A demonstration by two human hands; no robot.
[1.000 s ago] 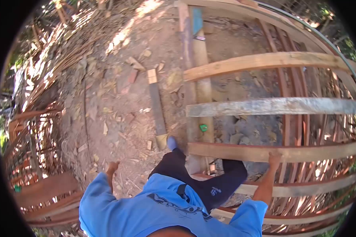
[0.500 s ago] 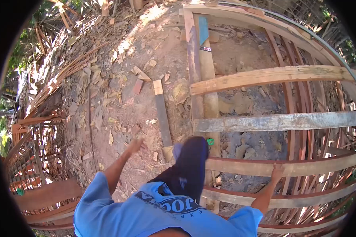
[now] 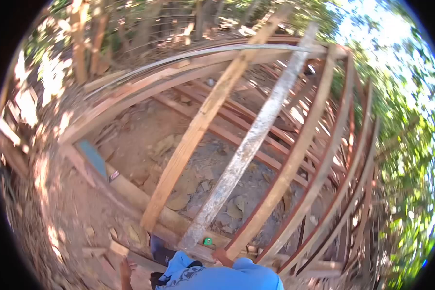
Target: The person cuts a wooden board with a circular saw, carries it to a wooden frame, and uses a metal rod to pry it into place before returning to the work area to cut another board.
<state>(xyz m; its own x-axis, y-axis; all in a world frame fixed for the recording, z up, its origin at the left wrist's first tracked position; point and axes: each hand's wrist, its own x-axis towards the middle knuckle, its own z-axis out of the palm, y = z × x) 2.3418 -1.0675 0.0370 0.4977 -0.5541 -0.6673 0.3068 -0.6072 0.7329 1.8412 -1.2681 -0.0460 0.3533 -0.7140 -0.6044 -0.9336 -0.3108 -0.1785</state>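
Observation:
At the bottom of the head view, my left hand (image 3: 126, 268) is raised over the dirt beside a short board (image 3: 119, 249), fingers extended and nothing visible in them. My right hand (image 3: 221, 256) is low by the near end of a wooden beam (image 3: 280, 188), close against it; its fingers are too blurred to make out. Left of that beam lie a grey, whitish-stained beam (image 3: 249, 150) and a pale wooden beam (image 3: 195, 128), both across the timber frame (image 3: 130, 195). A small green round item (image 3: 208, 241) sits near my right hand.
More curved-looking beams (image 3: 319, 174) run along the right. A blue-painted piece (image 3: 93, 157) lies at the frame's left corner. A long thin strip (image 3: 179, 54) lies along the far side. Trees (image 3: 401, 130) and upright posts (image 3: 79, 43) stand around.
My view has swung up and to the right, showing the frame's far side and trees. My right hand has moved from partway along the beam to its near end.

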